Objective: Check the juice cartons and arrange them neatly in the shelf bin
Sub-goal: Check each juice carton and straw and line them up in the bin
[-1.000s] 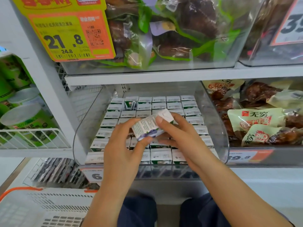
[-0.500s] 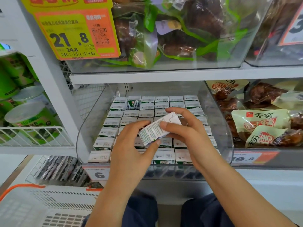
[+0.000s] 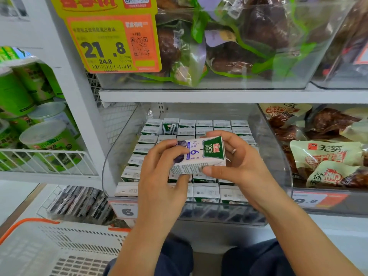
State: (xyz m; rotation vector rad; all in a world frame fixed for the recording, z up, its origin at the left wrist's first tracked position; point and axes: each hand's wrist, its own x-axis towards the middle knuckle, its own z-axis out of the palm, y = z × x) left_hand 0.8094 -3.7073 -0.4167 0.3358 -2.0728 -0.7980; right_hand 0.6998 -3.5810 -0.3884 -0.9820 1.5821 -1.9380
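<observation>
Both hands hold one small juice carton (image 3: 199, 154) sideways above the clear shelf bin (image 3: 117, 156). Its white front with a green badge and a blue "6" faces me. My left hand (image 3: 161, 176) grips its left end, covering the blueberry picture. My right hand (image 3: 237, 158) grips its right end, thumb under the lower edge. Below, several rows of upright cartons (image 3: 205, 193) fill the bin, tops showing. One carton (image 3: 170, 126) in the back rows stands taller than its neighbours.
A shelf board (image 3: 219, 95) runs close above the bin, bearing bagged food and a yellow price tag (image 3: 111, 42). Packaged snacks (image 3: 326, 156) fill the bin to the right. Green cans (image 3: 39, 136) stand on the left behind a wire rail. A white orange-rimmed basket (image 3: 49, 250) sits at lower left.
The carton has been turned in my hands from its printed side panel to its front face. Both hands stayed over the bin's middle.
</observation>
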